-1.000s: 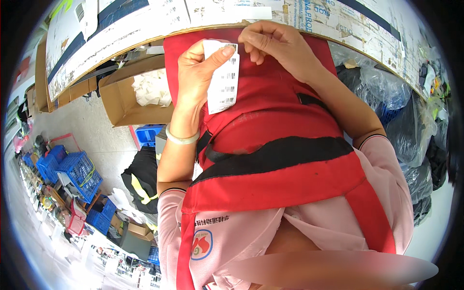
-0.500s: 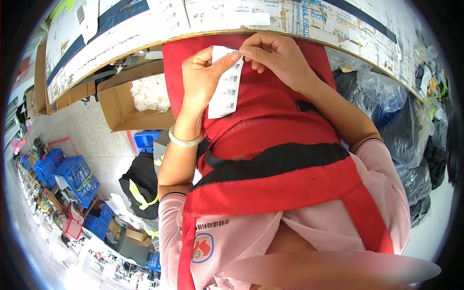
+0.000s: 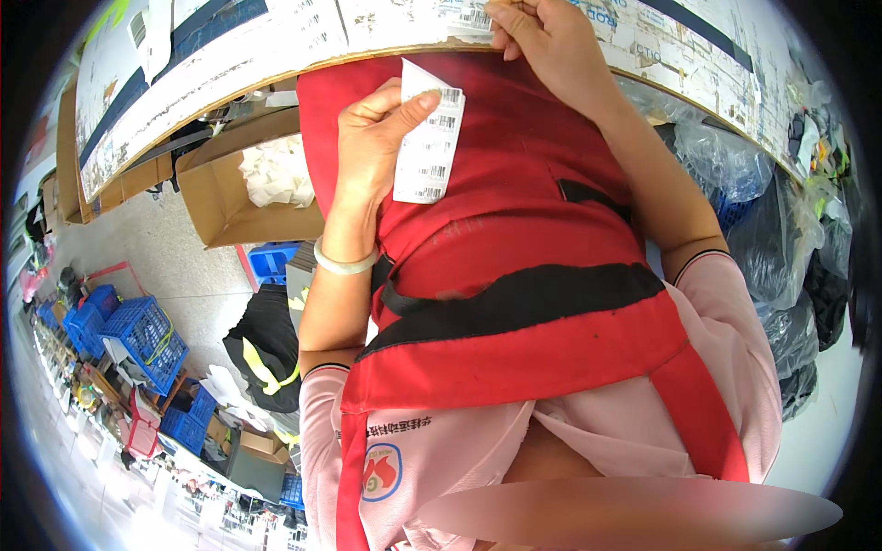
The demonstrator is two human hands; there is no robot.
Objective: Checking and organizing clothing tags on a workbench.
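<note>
A white strip of barcode labels hangs upright over my red apron, its top edge bent. My left hand pinches it near the top between thumb and fingers. Above the worktable's near edge, my right hand is closed in a pinch on a small barcode label, partly hidden by the fingers. That label is apart from the strip, over the white, taped table surface. I cannot tell whether it touches the table.
Beneath the table at left stands an open cardboard box with crumpled white paper inside. Blue plastic crates and a black cloth with a yellow strip lie further left. Clear and black plastic bags crowd the right side.
My right hand has moved away from the strip, up over the table edge, with a single label in its fingers. My left hand and the strip have shifted slightly left and up.
</note>
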